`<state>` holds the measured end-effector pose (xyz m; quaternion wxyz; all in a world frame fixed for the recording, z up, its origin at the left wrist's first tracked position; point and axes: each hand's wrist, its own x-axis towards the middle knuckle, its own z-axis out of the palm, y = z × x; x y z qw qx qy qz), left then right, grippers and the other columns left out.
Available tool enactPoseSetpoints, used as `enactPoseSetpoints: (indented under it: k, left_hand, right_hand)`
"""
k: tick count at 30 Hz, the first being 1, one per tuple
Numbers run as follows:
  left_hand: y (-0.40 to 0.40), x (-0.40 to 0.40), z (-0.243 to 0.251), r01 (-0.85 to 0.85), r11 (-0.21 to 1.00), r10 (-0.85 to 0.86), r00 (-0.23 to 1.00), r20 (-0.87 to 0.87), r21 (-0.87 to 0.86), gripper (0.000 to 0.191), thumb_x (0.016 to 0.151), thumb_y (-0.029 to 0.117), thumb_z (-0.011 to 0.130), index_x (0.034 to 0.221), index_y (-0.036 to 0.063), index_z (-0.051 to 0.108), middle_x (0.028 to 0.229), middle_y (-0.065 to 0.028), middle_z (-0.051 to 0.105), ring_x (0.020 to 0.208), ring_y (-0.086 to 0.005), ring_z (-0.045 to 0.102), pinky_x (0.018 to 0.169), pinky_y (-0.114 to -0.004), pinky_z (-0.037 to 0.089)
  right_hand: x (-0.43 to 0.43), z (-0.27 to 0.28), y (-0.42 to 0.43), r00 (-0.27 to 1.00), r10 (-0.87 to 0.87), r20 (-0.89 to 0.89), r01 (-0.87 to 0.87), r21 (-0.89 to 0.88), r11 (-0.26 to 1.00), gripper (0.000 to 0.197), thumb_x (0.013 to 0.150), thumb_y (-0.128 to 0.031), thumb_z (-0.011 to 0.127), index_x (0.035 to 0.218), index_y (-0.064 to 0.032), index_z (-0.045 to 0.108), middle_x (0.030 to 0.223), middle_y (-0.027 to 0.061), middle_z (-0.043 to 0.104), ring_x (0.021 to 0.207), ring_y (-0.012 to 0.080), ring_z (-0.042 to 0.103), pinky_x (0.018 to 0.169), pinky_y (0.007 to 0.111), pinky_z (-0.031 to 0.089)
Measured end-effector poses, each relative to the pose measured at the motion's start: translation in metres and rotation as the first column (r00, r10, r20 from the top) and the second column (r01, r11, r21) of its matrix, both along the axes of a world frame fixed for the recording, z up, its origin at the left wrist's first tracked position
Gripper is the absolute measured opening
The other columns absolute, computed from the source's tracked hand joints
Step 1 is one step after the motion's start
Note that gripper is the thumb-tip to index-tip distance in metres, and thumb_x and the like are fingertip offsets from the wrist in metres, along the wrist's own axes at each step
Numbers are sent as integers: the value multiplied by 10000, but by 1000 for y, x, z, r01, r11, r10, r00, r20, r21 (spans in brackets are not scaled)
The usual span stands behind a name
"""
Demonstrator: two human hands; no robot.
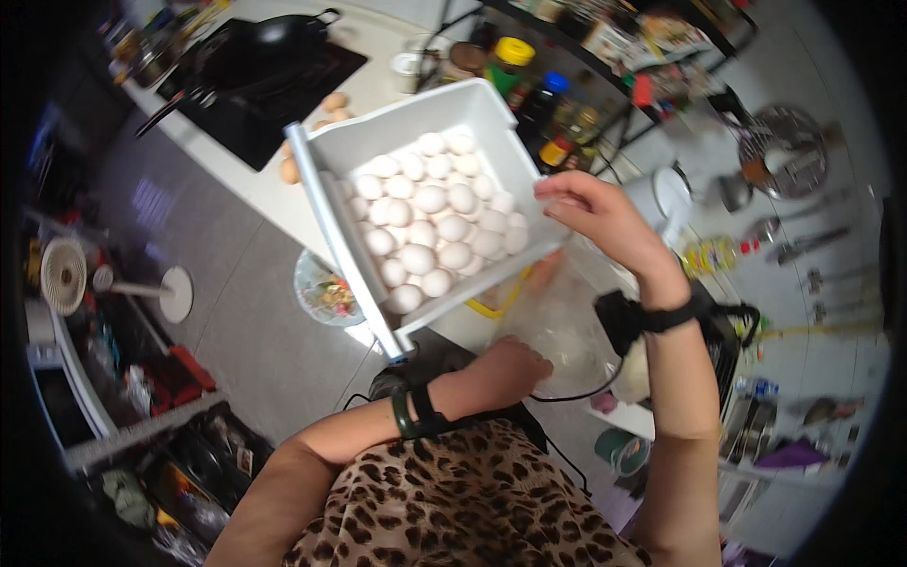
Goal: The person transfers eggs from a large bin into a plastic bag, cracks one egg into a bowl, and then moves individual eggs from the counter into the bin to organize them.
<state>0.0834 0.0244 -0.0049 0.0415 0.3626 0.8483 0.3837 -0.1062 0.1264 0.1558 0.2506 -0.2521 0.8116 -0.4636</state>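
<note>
A white plastic drawer (pixel 478 92) full of white eggs (pixel 431 199) sits tilted in view on the counter before me. At its right rim are the fingertips of my right hand (pixel 595 209), thumb and fingers bent; whether they grip the rim is unclear. Lower down, my left hand (pixel 499 375) has its fingers curled at a clear plastic bag (pixel 567 319) and appears to hold its edge; the fingertips are partly hidden. The bag lies between my two hands, beside the drawer's near right corner. Several brown eggs (pixel 289 171) rest on the counter left of the drawer.
A black wok (pixel 266 46) stands on the dark cooktop at the upper left. Bottles (pixel 549 99) line the counter behind the drawer. A bowl with scraps (pixel 329 294) is below the counter edge. A yellow-rimmed item (pixel 489 308) lies under the drawer's near side. Cables hang near my arms.
</note>
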Motion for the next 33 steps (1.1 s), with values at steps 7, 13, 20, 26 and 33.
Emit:
enactPoseSetpoints:
  k: [7, 13, 20, 26, 33]
  left_hand:
    - [3, -11, 37, 176, 984, -177, 983, 55, 10, 254, 805, 117, 686, 1058, 131, 672, 920, -73, 669, 909, -281, 633, 879, -392, 479]
    - [11, -12, 65, 264, 960, -269, 962, 46, 89, 261, 763, 69, 704, 1021, 98, 676, 917, -67, 672, 922, -296, 633, 897, -392, 485]
    - [12, -10, 67, 234, 972, -234, 971, 42, 0, 215, 783, 75, 696, 994, 112, 671, 883, -66, 661, 897, -279, 634, 901, -392, 467]
    - [19, -8, 75, 206, 978, -206, 979, 4, -33, 252, 774, 70, 724, 1016, 117, 671, 909, -56, 663, 935, -268, 639, 969, -414, 453]
    - [10, -3, 73, 91, 996, -89, 992, 90, -23, 328, 750, 34, 720, 1057, 139, 674, 985, -43, 685, 999, -273, 641, 1087, -480, 419]
  right_hand:
    - [146, 45, 113, 995, 47, 90, -77, 361, 930, 261, 939, -48, 619, 1193, -34, 680, 1059, 114, 725, 951, 230, 705, 839, 349, 551]
    - [172, -149, 182, 976, -91, -199, 206, 693, 691, 351, 931, -40, 489, 1242, -53, 650, 1211, 188, 672, 1076, 401, 643, 916, 458, 517]
    - [90, -150, 195, 835, -91, -543, 470, 616, 633, 521, 933, -78, 462, 1453, -70, 485, 1044, 217, 716, 728, 340, 679, 664, 447, 536]
    - [33, -109, 213, 913, -138, -383, 351, 569, 744, 319, 971, -160, 531, 1235, -31, 653, 891, 172, 720, 722, 219, 722, 642, 350, 561]
    - [102, -123, 178, 944, -247, 218, 125, 455, 882, 188, 888, -191, 612, 896, -13, 669, 746, 62, 712, 669, 149, 691, 593, 312, 533]
